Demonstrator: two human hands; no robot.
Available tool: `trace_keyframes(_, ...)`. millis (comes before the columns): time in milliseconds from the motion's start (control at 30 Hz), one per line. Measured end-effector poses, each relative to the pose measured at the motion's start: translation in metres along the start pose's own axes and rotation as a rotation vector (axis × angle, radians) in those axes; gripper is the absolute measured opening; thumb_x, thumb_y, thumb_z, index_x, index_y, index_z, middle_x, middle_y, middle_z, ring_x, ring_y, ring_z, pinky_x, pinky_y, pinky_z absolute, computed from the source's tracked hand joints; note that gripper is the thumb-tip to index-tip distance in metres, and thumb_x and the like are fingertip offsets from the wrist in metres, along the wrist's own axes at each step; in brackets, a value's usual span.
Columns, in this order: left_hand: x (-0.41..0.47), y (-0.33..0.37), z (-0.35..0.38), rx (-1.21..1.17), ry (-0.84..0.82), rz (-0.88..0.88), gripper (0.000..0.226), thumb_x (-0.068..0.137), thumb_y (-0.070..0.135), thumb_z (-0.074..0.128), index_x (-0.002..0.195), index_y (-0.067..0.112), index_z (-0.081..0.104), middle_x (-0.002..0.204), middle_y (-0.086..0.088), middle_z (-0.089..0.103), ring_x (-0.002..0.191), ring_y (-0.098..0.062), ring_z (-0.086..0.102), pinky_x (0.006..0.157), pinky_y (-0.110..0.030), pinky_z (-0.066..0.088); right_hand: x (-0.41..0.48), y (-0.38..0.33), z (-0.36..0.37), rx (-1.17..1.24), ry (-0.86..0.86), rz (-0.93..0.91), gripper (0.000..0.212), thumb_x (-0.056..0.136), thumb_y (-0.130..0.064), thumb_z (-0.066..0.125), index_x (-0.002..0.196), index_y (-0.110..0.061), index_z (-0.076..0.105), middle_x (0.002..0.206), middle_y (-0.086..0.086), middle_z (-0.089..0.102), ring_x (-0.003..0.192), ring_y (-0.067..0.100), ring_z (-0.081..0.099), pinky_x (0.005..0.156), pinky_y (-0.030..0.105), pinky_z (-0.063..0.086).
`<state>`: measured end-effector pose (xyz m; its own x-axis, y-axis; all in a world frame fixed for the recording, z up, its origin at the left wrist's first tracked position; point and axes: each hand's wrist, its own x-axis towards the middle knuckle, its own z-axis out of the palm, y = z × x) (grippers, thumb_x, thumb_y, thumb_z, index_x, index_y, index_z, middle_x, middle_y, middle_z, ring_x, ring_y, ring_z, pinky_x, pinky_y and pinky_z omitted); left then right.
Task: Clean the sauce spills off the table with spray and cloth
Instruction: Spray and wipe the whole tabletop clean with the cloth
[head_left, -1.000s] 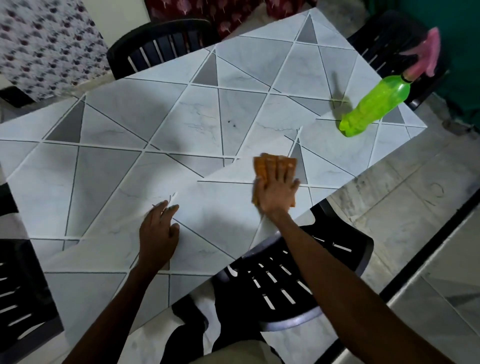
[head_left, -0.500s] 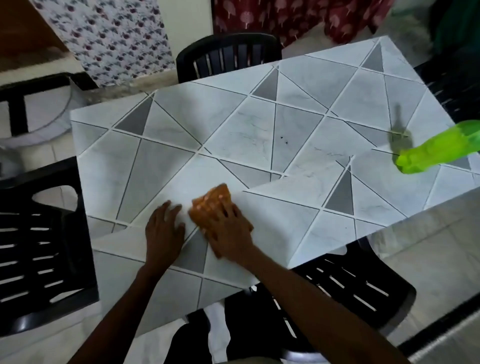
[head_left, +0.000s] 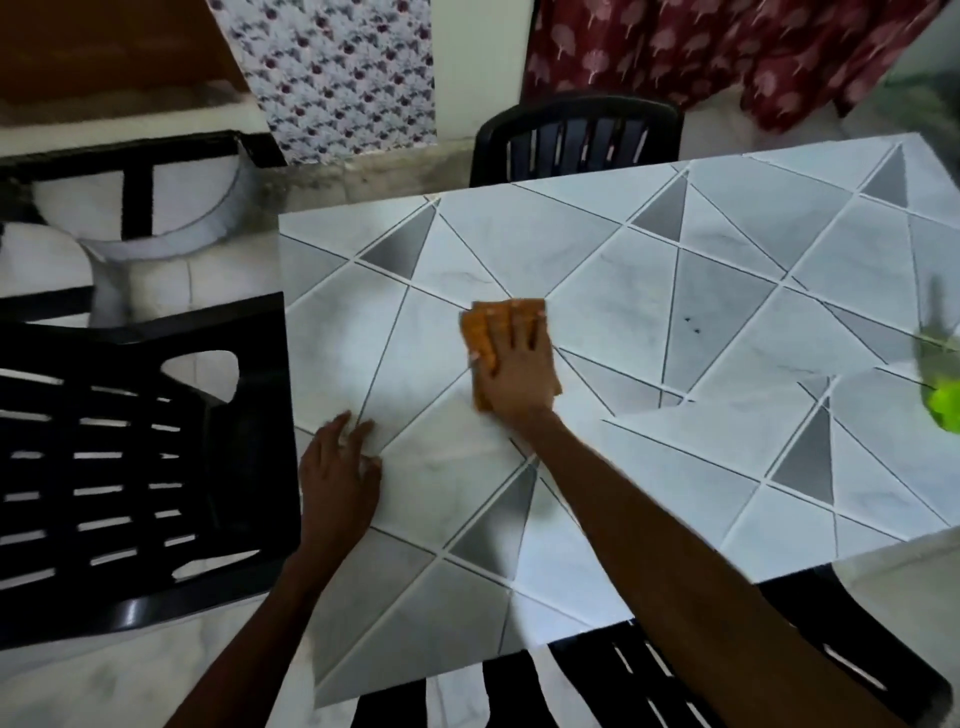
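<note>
My right hand (head_left: 517, 364) lies flat with straight fingers on an orange cloth (head_left: 480, 332) and presses it onto the table (head_left: 727, 291), a grey-and-white top with a triangle pattern. My left hand (head_left: 340, 467) rests flat on the tabletop near its left front, a short way from the cloth. Two small dark specks (head_left: 692, 325) show on the table to the right of the cloth. The green spray bottle (head_left: 945, 408) stands at the table's right side, cut off by the frame edge.
A black plastic chair (head_left: 130, 467) stands against the table's left side, another chair (head_left: 576, 137) at the far side, and a third chair (head_left: 649, 680) below the near edge. Patterned cloths hang behind.
My right hand has slid the cloth from the table's right part across to the left and then away from me. The left hand stayed flat on the table. The view turned left.
</note>
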<state>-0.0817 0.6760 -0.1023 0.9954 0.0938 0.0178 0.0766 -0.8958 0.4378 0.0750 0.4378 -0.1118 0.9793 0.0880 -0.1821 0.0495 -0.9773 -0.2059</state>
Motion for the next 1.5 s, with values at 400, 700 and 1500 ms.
trace_keyframes(400,0.004,-0.056,-0.024,-0.092,-0.111,0.047,0.052,0.089,0.020,0.059,0.141,0.019,0.048,0.152,-0.007,0.039,0.142,-0.028,0.032,0.115,-0.044,0.030,-0.059,-0.006,0.002,0.015,0.045,0.113,0.067,0.100,-0.059,0.019,0.159,-0.027,0.023,0.166,0.008,0.020,0.152,0.041,0.013,0.121,0.054,0.015)
trace_keyframes(700,-0.048,-0.068,-0.042,-0.486,-0.115,-0.206,0.054,0.088,-0.004,0.060,0.140,0.003,0.045,0.134,-0.013,0.042,0.116,-0.022,0.053,0.106,-0.037,0.045,-0.163,-0.135,0.044,0.056,-0.013,-0.403,0.064,0.097,-0.054,0.047,0.156,-0.034,0.030,0.167,0.004,0.021,0.154,0.038,0.012,0.122,0.053,0.020)
trace_keyframes(1500,-0.156,-0.055,-0.045,-1.013,-0.257,-0.831,0.025,0.096,0.002,0.054,0.118,0.007,0.065,0.113,-0.011,0.069,0.099,-0.022,0.067,0.077,-0.028,0.056,-0.262,-0.021,0.039,-0.008,-0.047,-0.439,0.058,0.094,-0.038,0.040,0.150,-0.020,0.045,0.161,0.010,0.034,0.150,0.038,0.025,0.118,0.058,0.027)
